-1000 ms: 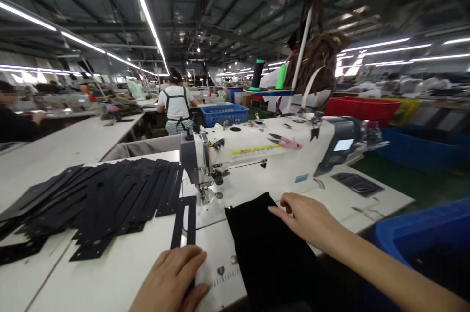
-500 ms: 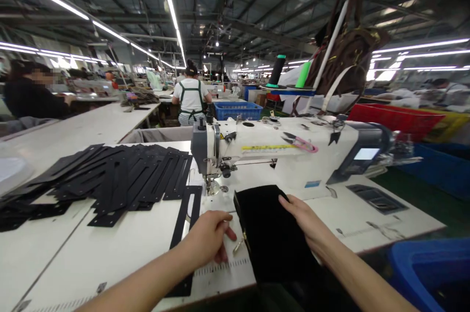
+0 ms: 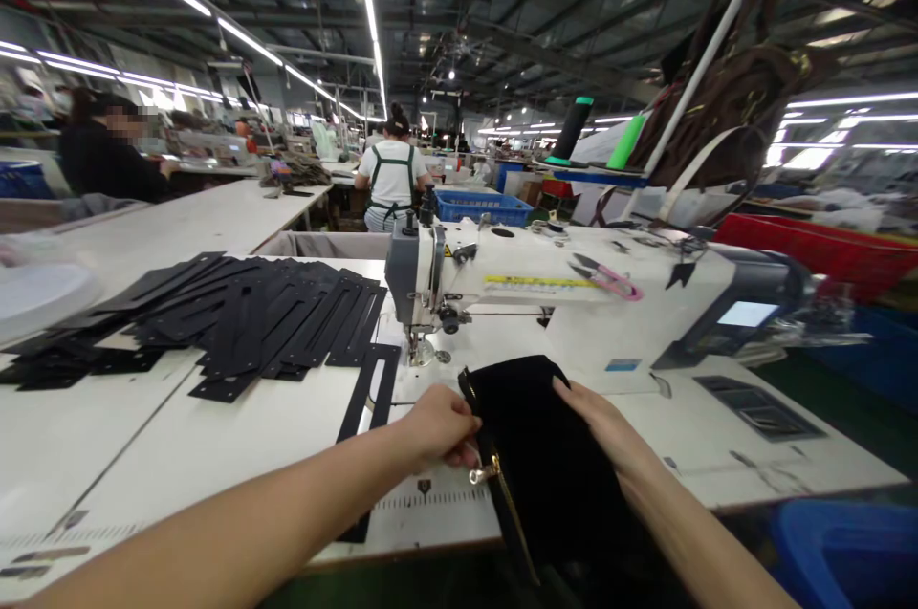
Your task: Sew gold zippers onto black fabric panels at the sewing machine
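Note:
A black fabric piece, pouch-like, hangs over the table's front edge, with a gold-toothed zipper running down its left side. Its gold zipper pull sticks out to the left. My left hand is closed, fingertips pinching the zippered edge just above the pull. On the far side, my right hand grips the fabric, thumb on top and the other fingers hidden behind it. Beyond both hands stands a white sewing machine. Beside my left forearm lies a black slotted strip.
Many black slotted pieces are heaped on the white table at left. Pink-handled thread snips rest on the machine. Thread cones stand behind it. A blue bin is at lower right. A person sits ahead.
My left hand has moved from beside the fabric to its zippered edge and closed there. The fabric has turned, showing more of the zipper. The view has shifted left.

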Motion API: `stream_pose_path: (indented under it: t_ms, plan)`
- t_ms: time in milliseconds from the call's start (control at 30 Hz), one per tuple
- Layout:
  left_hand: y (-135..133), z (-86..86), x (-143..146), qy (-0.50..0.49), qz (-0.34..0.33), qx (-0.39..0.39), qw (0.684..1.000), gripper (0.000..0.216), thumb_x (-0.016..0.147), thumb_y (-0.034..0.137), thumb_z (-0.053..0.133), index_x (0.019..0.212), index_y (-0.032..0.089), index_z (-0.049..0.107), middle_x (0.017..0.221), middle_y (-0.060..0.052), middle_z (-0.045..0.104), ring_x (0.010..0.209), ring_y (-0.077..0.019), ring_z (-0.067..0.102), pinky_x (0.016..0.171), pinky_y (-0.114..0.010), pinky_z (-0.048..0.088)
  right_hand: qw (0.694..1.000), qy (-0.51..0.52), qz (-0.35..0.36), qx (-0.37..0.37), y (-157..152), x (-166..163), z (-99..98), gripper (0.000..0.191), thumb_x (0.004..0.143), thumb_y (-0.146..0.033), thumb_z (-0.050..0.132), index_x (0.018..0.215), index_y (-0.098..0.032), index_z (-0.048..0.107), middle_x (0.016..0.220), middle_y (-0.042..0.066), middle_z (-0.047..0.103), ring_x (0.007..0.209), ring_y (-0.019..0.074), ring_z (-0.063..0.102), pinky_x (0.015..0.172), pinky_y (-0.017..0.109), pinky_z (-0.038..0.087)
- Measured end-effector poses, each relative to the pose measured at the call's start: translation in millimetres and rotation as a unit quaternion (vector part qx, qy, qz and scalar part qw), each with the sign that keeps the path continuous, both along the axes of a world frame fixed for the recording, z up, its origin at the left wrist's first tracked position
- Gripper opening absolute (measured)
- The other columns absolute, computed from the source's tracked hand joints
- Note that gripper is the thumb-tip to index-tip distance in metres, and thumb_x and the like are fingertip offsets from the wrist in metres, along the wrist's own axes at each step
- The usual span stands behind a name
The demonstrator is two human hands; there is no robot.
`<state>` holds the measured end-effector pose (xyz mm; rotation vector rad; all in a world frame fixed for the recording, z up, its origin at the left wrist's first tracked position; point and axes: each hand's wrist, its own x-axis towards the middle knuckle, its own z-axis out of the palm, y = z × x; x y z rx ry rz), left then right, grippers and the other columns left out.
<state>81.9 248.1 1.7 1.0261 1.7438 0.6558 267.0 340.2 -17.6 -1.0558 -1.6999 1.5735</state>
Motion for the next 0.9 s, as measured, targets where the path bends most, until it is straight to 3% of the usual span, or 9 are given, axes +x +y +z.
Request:
stream_pose_path:
  t_ms: [67, 133, 200, 267, 400, 667, 733, 800, 900]
  plan:
    - [-3, 5.6, -10, 0.075, -0.015, 0.02, 0.997, 0.016, 0.083, 0.016, 0.046, 0.071, 0.012, 0.056, 0.047, 0.001, 0.055, 0.044, -0.0133, 0.057, 0.046, -0.023, 0.045, 0.982, -0.101, -0.026, 0.157, 1, -2, -0.4, 0.034, 0.083, -0.05, 0.042, 0.084, -0.018, 0.053, 0.076, 0.008, 0.066, 0.072, 0.0245, 0.064, 0.065, 0.036, 0.05]
    - [-10, 14.0, -20, 0.16, -0.021, 0.064, 0.985, 0.015, 0.081, 0.016, 0.047, 0.092, 0.011, 0.057, 0.07, -0.007, 0.065, 0.066, -0.0209, 0.064, 0.064, -0.034, 0.05, 0.949, -0.168, -0.062, 0.259, 1, -6, -3.1, 0.031, 0.082, -0.049, 0.041, 0.08, -0.019, 0.049, 0.072, 0.007, 0.064, 0.069, 0.0253, 0.062, 0.063, 0.036, 0.048]
    - [-20, 22.0, -27, 0.232, -0.033, 0.124, 0.964, 0.038, 0.078, 0.017, 0.054, 0.115, 0.014, 0.048, 0.109, -0.013, 0.06, 0.102, -0.0269, 0.056, 0.089, -0.044, 0.039, 0.933, -0.19, -0.082, 0.295, 0, -12, -6.1, 0.026, 0.081, -0.046, 0.043, 0.079, -0.021, 0.047, 0.071, 0.006, 0.062, 0.068, 0.026, 0.061, 0.063, 0.037, 0.045]
    - [-30, 26.2, -32, 0.301, -0.108, 0.183, 0.929, 0.062, 0.071, 0.029, 0.065, 0.126, 0.017, 0.04, 0.134, -0.012, 0.041, 0.125, -0.0294, 0.033, 0.104, -0.048, 0.018, 0.918, -0.213, -0.084, 0.324, -2, -18, -7.4, 0.023, 0.083, -0.044, 0.04, 0.08, -0.021, 0.046, 0.071, 0.006, 0.061, 0.067, 0.0254, 0.06, 0.062, 0.036, 0.045]
    - [-36, 20.9, -38, 0.412, -0.291, 0.221, 0.835, 0.089, 0.061, 0.066, 0.061, 0.131, 0.015, 0.038, 0.14, -0.014, 0.031, 0.13, -0.0353, 0.019, 0.104, -0.057, 0.0, 0.889, -0.256, -0.078, 0.372, -3, -24, -6.1, 0.022, 0.087, -0.04, 0.035, 0.082, -0.021, 0.045, 0.07, 0.004, 0.061, 0.064, 0.0228, 0.061, 0.059, 0.031, 0.044]
    - [-26, 17.2, -35, 0.492, -0.319, 0.193, 0.787, 0.096, 0.066, 0.075, 0.046, 0.133, 0.006, 0.034, 0.138, -0.021, 0.029, 0.129, -0.0386, 0.018, 0.103, -0.058, 0.0, 0.795, -0.394, -0.075, 0.454, 10, -26, -12.3, 0.022, 0.088, -0.035, 0.042, 0.084, -0.017, 0.054, 0.051, 0.005, 0.056, 0.048, 0.0252, 0.056, 0.048, 0.032, 0.039]
    - [-24, 19.0, -34, 0.493, -0.323, 0.183, 0.787, 0.101, 0.063, 0.076, 0.048, 0.133, 0.005, 0.032, 0.138, -0.022, 0.028, 0.129, -0.0391, 0.018, 0.103, -0.058, 0.001, 0.776, -0.414, -0.079, 0.47, 5, -31, -3.2, 0.019, 0.087, -0.027, 0.046, 0.093, -0.012, 0.056, 0.061, 0.011, 0.061, 0.057, 0.0286, 0.059, 0.054, 0.037, 0.043]
    - [-21, 19.0, -35, 0.494, -0.324, 0.178, 0.787, 0.105, 0.06, 0.078, 0.048, 0.133, 0.004, 0.032, 0.138, -0.022, 0.028, 0.129, -0.0396, 0.017, 0.104, -0.058, 0.002, 0.76, -0.406, -0.074, 0.503, -5, -40, 9.0, 0.025, 0.086, -0.018, 0.044, 0.107, -0.007, 0.055, 0.088, 0.02, 0.063, 0.082, 0.033, 0.059, 0.071, 0.045, 0.044]
    - [-20, 15.4, -38, 0.498, -0.327, 0.181, 0.782, 0.11, 0.057, 0.081, 0.046, 0.134, 0.003, 0.031, 0.139, -0.023, 0.027, 0.13, -0.0402, 0.015, 0.104, -0.057, 0.001, 0.75, -0.332, 0.043, 0.57, -23, -57, 17.5, 0.035, 0.089, -0.015, 0.036, 0.12, -0.007, 0.05, 0.125, 0.018, 0.048, 0.118, 0.0289, 0.041, 0.099, 0.047, 0.03]
